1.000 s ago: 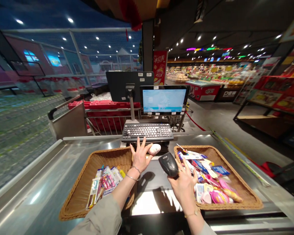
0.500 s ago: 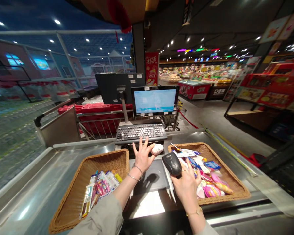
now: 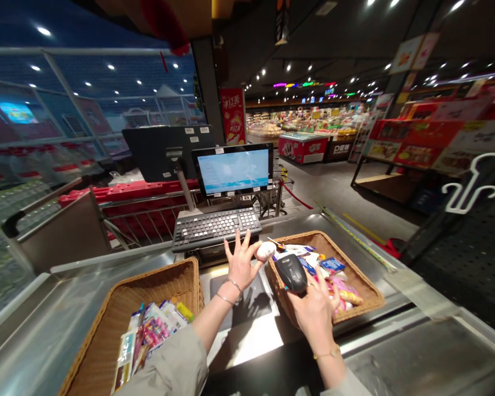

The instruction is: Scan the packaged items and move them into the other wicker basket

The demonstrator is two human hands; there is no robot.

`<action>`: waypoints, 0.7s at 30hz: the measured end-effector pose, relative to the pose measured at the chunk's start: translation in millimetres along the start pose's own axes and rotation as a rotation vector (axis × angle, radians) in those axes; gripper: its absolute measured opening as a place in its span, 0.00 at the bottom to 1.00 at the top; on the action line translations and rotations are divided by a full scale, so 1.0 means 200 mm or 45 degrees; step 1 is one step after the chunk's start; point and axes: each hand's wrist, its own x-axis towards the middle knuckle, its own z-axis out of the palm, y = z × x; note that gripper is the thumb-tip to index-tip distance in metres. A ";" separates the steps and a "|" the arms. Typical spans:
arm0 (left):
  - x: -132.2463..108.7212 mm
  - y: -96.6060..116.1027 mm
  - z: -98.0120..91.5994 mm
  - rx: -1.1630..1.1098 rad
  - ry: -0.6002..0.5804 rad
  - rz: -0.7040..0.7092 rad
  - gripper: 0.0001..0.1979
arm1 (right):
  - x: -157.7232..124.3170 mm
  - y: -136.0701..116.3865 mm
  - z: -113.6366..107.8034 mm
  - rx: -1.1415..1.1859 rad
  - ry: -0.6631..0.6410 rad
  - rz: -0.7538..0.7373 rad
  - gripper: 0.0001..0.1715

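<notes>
While the left hand (image 3: 241, 267) holds a white egg-shaped item (image 3: 266, 251) pinched between thumb and forefinger, its other fingers are spread toward the keyboard (image 3: 216, 225) on the far side. The egg-shaped item is held up above the counter (image 3: 421, 346), beside the far left corner of the right basket (image 3: 336, 249) as seen here.

Just to the right and nearer, the right hand (image 3: 313, 308) grips a black scanner (image 3: 291, 273), its head pointing far and left, toward the egg-shaped item but apart from it. The thumb lies along the scanner's near end and some fingers stretch out on its right; how the rest close underneath is hidden.

Behind the scanner, the right basket holds a jumble of packets, among them a blue packet (image 3: 332, 265). On the left, another wicker basket, the left basket (image 3: 103, 330), holds a heap of wrapped goods (image 3: 157, 324) in its right part. A dark flat panel (image 3: 251, 300) lies in the counter between the baskets. Beyond the keyboard stands a lit screen (image 3: 235, 170), with a second monitor (image 3: 157, 154) turned away to its left.
</notes>
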 end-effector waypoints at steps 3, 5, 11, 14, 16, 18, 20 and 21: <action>0.02 0.05 0.03 -0.016 -0.009 0.045 0.23 | 0.01 0.04 -0.03 -0.030 0.032 0.044 0.21; 0.03 0.08 0.06 -0.025 -0.015 0.068 0.23 | 0.01 0.08 -0.04 -0.054 0.046 0.061 0.20; 0.06 0.16 0.13 -0.066 -0.039 0.116 0.23 | 0.02 0.18 -0.08 -0.109 0.085 0.103 0.20; 0.07 0.20 0.16 -0.077 -0.061 0.136 0.24 | 0.02 0.23 -0.10 -0.140 0.099 0.117 0.20; 0.08 0.23 0.18 -0.083 -0.078 0.151 0.23 | 0.02 0.27 -0.10 -0.167 0.118 0.142 0.21; 0.08 0.25 0.20 -0.089 -0.098 0.169 0.22 | 0.02 0.31 -0.10 -0.186 0.145 0.173 0.23; 0.09 0.28 0.23 -0.094 -0.116 0.183 0.22 | 0.02 0.36 -0.09 -0.186 0.165 0.201 0.24; 0.09 0.29 0.24 -0.096 -0.123 0.188 0.22 | 0.02 0.38 -0.08 -0.180 0.168 0.212 0.24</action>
